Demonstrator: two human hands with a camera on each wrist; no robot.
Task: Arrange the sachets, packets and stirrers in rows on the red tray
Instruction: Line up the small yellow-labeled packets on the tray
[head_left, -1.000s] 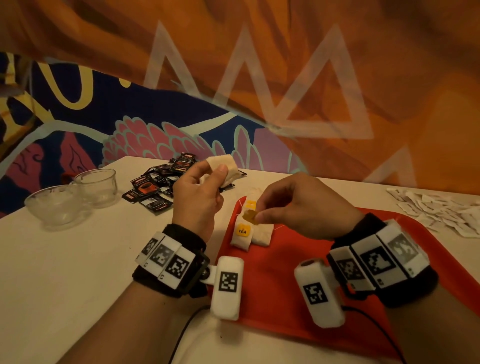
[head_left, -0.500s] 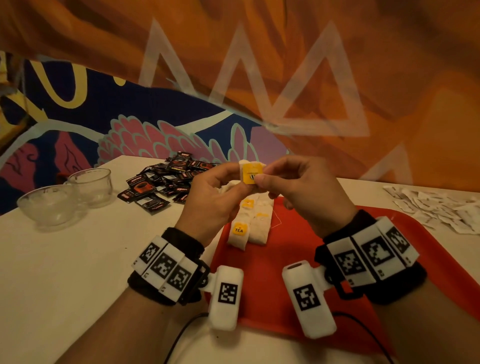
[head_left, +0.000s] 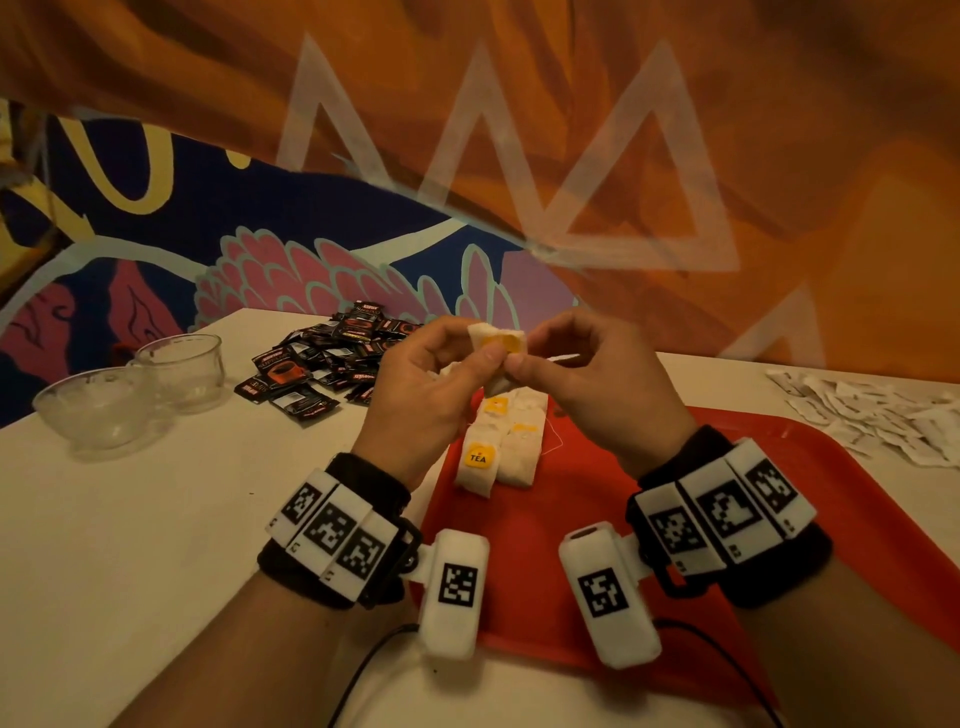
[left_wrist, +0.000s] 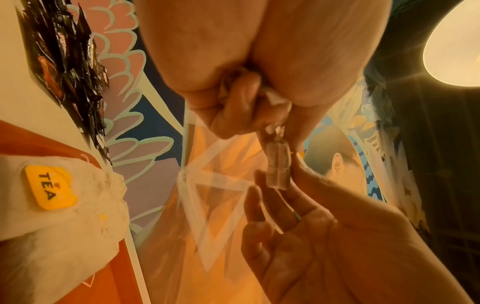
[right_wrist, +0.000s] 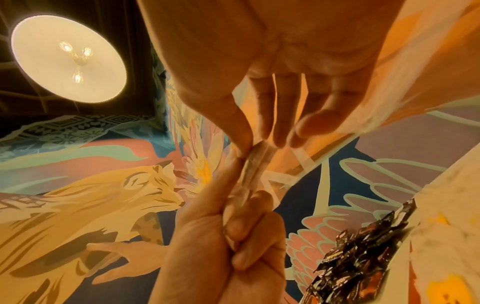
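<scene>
Both hands are raised above the far left corner of the red tray (head_left: 613, 525), meeting over one tea bag (head_left: 496, 344). The left hand (head_left: 421, 395) pinches the bag between thumb and curled fingers; in the right wrist view its fingers (right_wrist: 249, 228) are folded tight round the bag's lower part. The right hand (head_left: 597, 389) pinches the bag's other edge with thumb and forefinger, while its remaining fingers (right_wrist: 303, 115) hang loose and nearly straight. The bag's yellow tag (head_left: 504, 342) faces the head camera, between the two thumbs. A thin white strip sticks out from the right hand's fingers toward the right; what it is cannot be told.

Below the hands, a short row of tea bags (head_left: 501, 447) lies on the tray, close to its left edge and touching one another. The nearest one shows a yellow tag (head_left: 478, 457) printed TEA, face up. A thin string trails from the row onto the bare red surface.

Left of the tray, on the white table (head_left: 156, 519), a heap of black packets (head_left: 327, 364) sits near the tray's far left corner. Further left stand two glass bowls (head_left: 140, 389), side by side and touching or nearly so. Right of the tray, past its far right corner, white sachets (head_left: 878, 415) lie scattered on the table.
</scene>
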